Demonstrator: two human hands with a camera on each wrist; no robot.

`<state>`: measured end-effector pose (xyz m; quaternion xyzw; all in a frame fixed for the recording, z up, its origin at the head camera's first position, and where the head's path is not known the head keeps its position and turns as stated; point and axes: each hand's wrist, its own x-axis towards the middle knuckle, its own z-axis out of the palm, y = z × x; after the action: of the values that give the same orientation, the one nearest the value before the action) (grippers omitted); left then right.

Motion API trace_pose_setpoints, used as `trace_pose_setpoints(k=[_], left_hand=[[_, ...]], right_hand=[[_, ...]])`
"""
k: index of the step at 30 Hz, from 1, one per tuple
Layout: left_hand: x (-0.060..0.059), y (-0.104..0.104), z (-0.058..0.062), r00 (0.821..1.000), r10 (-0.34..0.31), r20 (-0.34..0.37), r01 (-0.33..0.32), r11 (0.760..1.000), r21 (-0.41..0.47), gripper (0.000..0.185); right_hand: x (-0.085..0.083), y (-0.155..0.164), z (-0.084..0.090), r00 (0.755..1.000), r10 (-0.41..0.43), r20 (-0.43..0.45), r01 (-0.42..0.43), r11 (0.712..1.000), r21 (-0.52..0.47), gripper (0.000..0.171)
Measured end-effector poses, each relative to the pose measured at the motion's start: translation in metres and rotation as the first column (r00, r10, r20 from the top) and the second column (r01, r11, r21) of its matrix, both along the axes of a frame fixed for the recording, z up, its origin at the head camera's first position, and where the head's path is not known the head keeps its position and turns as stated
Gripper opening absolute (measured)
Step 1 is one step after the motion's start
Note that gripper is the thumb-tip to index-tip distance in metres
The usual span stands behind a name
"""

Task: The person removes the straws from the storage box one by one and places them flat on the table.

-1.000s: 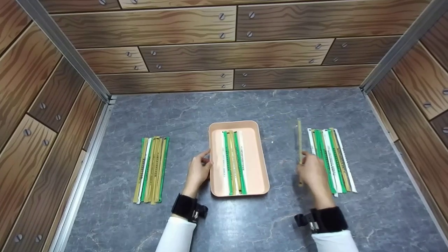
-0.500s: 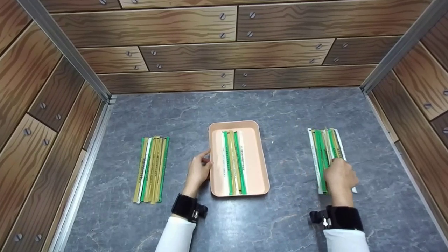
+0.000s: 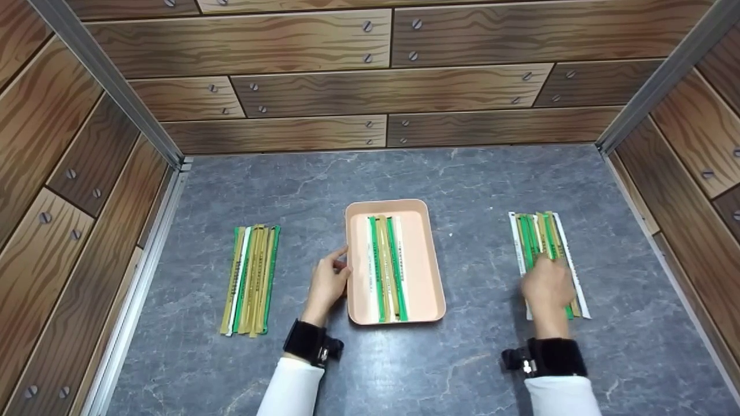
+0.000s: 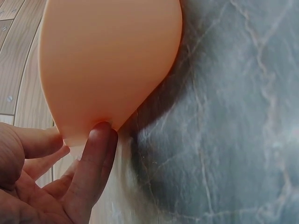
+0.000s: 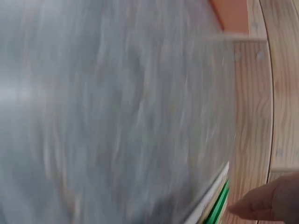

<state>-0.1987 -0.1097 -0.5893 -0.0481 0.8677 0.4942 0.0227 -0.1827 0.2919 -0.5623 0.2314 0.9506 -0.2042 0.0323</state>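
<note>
Counter (image 3: 404,173): grey marbled slab, walled on three sides by wood-print panels (image 3: 312,92).
Tray (image 3: 425,271): peach, at centre; green, tan and white strips lie lengthwise inside.
Left stack (image 3: 250,280): strips at 9 o'clock of the tray, well apart.
Right stack (image 3: 546,242): strips at 3 o'clock.
Your left hand (image 3: 327,286): fingers grip the tray's 9 o'clock rim.
Your right hand (image 3: 546,289): blurred, over the right stack's near half; whether its fingers grip cannot be told.
</note>
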Motion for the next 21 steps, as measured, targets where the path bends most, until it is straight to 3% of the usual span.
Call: trace_pose_setpoints(k=[3,6,9,15,21], left_hand=[[0.0,0.0,0.0,1.0,-0.004,-0.004,0.004,1.0,-0.002,0.046],[0.001,0.0,0.0,1.0,-0.003,0.004,0.003,1.0,0.0,0.046],[0.001,0.0,0.001,1.0,0.001,0.014,-0.001,1.0,0.001,0.047],[0.001,0.0,0.0,1.0,0.007,0.015,-0.007,1.0,0.015,0.047],[0.001,0.0,0.0,1.0,0.015,0.016,-0.015,1.0,0.02,0.048]], right_hand=[[0.0,-0.023,0.001,0.988,0.09,-0.122,-0.091,0.996,-0.003,0.041],[0.0,-0.049,0.001,0.946,0.202,-0.254,-0.21,0.978,-0.002,0.039],[-0.002,-0.077,0.001,0.902,0.279,-0.33,-0.302,0.953,-0.021,0.042],[-0.004,-0.13,0.002,0.832,0.37,-0.413,-0.442,0.892,-0.091,0.045],[-0.005,-0.166,-0.006,0.755,0.479,-0.448,-0.584,0.802,-0.125,0.042]])
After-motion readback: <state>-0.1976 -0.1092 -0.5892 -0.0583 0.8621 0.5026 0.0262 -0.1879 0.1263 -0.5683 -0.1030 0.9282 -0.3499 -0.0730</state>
